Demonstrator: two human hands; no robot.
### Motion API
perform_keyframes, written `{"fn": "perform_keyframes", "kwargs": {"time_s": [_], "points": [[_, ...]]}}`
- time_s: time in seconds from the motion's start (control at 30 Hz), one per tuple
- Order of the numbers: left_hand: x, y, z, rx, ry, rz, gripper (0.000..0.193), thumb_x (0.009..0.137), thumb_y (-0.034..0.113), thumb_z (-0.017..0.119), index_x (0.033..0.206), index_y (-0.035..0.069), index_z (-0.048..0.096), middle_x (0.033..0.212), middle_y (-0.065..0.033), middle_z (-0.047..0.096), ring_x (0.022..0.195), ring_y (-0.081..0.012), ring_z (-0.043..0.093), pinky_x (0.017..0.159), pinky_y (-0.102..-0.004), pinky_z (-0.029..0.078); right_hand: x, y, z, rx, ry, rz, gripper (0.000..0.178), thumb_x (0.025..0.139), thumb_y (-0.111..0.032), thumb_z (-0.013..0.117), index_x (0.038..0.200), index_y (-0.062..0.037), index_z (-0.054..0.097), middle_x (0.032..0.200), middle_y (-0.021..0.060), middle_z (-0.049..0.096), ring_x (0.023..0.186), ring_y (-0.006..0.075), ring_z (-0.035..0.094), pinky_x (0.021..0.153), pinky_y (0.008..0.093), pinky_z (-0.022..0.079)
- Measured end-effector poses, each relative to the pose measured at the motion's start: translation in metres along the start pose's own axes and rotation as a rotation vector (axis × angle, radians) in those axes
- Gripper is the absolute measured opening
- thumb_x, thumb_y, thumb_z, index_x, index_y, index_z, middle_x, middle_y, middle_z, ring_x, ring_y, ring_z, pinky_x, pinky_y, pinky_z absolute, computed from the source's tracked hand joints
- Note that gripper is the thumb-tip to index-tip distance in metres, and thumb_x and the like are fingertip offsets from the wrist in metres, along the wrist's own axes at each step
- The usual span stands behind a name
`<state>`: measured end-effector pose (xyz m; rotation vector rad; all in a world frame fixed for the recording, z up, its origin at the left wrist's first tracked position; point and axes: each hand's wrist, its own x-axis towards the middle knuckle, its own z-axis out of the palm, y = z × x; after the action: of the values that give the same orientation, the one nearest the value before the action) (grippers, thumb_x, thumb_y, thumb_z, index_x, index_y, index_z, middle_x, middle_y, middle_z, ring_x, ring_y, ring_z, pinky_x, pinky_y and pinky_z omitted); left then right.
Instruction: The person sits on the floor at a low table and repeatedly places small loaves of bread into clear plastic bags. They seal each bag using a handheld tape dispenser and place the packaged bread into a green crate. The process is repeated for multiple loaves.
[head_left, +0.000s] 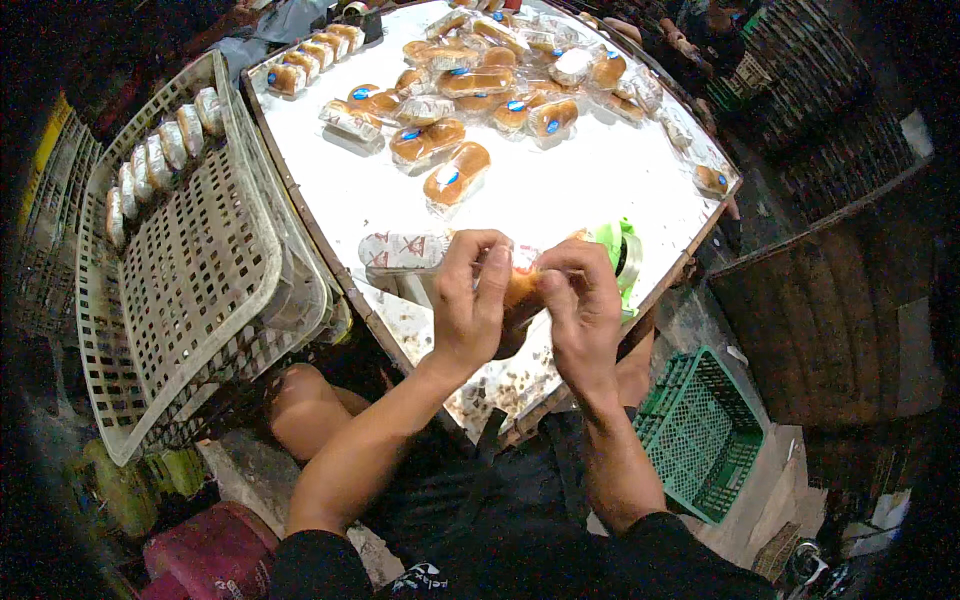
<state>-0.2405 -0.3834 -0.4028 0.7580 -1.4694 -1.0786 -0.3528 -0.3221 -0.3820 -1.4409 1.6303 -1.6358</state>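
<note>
Near the close corner of the white table, my left hand and my right hand are both closed, pinching the wrapper of a bun between them. My fingers cover much of that bun. Just left of my left hand lies another wrapped bun, its printed side up. Beyond my right hand stands a bright green thing with a round metallic part; its kind is hard to make out. Farther off, a loose pile of bagged buns spreads over the table, several with blue labels.
Left of the table, a stack of pale plastic crates holds a row of wrapped buns. Another row of buns lines the far left table edge. A green crate sits on the floor at right. Dark crates stand beyond.
</note>
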Motion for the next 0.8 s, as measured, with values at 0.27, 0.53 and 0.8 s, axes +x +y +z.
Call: {"fn": "perform_keyframes", "kwargs": {"time_s": [0.27,0.53,0.8], "points": [[-0.012,0.014,-0.005,0.243,0.104,0.156,0.025,0.080,0.022,0.076,0.077,0.003,0.060,0.121,-0.0153,0.051,0.113,-0.0318,0.046,0.099,-0.0475,0.033,-0.030,-0.026,-0.022,-0.109,0.182,-0.145,0.015,0.097,-0.012,0.054,0.091,0.0000,0.061,0.107,0.0184,0.064,0.107,0.0274,0.059,0.094,0.0372,0.044],[-0.011,0.017,0.006,-0.261,0.102,-0.136,0.023,0.097,0.022,0.059,0.090,0.003,0.048,0.080,-0.0014,0.051,0.076,-0.0090,0.052,0.069,-0.0259,0.045,-0.013,-0.011,0.003,0.349,0.168,-0.088,0.018,0.103,-0.020,0.043,0.102,-0.0021,0.044,0.094,0.0143,0.064,0.095,0.0213,0.062,0.088,0.0345,0.049],[-0.039,0.010,0.019,0.090,0.030,0.134,0.030,0.094,0.022,0.060,0.109,-0.003,0.053,0.105,-0.0159,0.055,0.103,-0.0275,0.054,0.090,-0.0362,0.043,-0.007,-0.020,0.014,0.394,0.217,-0.020,0.016,0.102,-0.018,0.047,0.098,-0.0020,0.048,0.086,0.0123,0.067,0.082,0.0168,0.064,0.078,0.0291,0.051]]}}
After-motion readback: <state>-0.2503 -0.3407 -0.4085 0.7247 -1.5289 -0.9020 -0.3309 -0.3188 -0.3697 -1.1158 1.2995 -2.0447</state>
